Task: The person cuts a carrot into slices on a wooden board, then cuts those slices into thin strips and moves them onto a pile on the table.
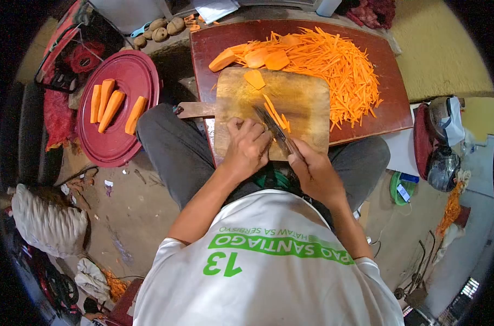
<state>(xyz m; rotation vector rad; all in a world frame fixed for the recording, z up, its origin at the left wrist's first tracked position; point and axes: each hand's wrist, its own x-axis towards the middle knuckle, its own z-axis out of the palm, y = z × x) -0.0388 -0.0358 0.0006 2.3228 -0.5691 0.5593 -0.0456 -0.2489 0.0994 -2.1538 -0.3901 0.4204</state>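
Observation:
My right hand (315,168) grips the handle of a knife (274,129) whose blade lies across a wooden cutting board (296,89) resting on my lap. My left hand (247,145), fingers curled, presses down a small stack of carrot slices (277,115) right beside the blade; thin orange strips stick out past the fingertips. One loose carrot slice (254,79) lies near the board's far edge. Beyond the board a big pile of carrot sticks (336,60) and a few thick carrot slabs (258,57) lie on a dark red tray (391,111).
A round red lid (119,144) on the left carries several long carrot pieces (111,106). Potatoes (160,31) sit at the far left of the tray. Bags and cloth (46,217) lie on the floor at left; a helmet-like bundle (442,146) and a green bowl (402,189) are at right.

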